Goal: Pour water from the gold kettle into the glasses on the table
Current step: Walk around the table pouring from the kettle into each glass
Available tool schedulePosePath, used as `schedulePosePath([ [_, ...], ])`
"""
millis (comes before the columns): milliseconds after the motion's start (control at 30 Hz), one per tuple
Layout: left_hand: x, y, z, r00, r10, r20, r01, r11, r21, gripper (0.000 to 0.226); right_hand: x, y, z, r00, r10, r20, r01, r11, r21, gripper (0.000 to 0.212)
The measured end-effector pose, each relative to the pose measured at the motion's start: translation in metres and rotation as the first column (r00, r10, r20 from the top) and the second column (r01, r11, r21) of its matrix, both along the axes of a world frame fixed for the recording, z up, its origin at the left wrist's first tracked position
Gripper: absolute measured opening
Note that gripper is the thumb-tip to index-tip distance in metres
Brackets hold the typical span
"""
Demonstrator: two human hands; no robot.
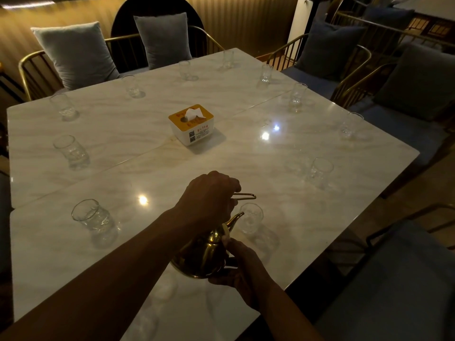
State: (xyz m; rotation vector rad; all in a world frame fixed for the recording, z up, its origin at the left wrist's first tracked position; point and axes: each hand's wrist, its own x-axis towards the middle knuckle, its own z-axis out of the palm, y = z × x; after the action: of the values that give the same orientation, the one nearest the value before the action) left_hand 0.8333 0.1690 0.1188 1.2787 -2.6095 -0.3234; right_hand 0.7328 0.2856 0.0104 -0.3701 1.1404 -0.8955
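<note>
A box (190, 124) sits at the centre of the table (246, 163). Glasses (71, 151) stand around it near the edges: four down the left side, two along the far side, four down the right side. One more glass (251, 217) stands near the front edge, right of the kettle (202, 254). The kettle hangs tilted above the front of the table, its spout at that glass's left rim. The left hand (209, 195) is above the kettle, on its handle; the right hand (236, 264) holds its lower right side. Chairs (32, 70) stand behind and right of the table, with cushions (76, 52) on them.
</note>
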Motion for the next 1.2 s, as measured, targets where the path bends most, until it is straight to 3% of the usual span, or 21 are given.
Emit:
schedulePosePath([
  [567, -0.001, -0.002, 0.0, 0.999, 0.003, -0.032, -0.002, 1.0, 0.018, 0.034, -0.001, -0.002, -0.004, 1.0, 0.0, 0.005, 0.0, 1.0, -0.002, 0.051],
  [833, 0.002, 0.002, 0.0, 0.999, 0.015, -0.042, -0.014, 0.999, 0.041, 0.035, -0.002, 0.001, -0.01, 1.0, 0.022, -0.012, -0.023, 1.0, -0.013, 0.04],
  [1067, 0.014, 0.01, -0.003, 0.998, 0.061, -0.033, -0.057, 0.993, 0.103, 0.037, -0.007, 0.002, -0.025, 0.994, 0.011, -0.106, -0.015, 0.999, -0.037, 0.054],
  [1200, 0.024, 0.016, -0.006, 0.995, 0.092, -0.031, -0.086, 0.986, 0.144, 0.038, -0.01, 0.001, -0.032, 0.983, -0.009, -0.184, 0.001, 0.999, -0.047, 0.049],
])
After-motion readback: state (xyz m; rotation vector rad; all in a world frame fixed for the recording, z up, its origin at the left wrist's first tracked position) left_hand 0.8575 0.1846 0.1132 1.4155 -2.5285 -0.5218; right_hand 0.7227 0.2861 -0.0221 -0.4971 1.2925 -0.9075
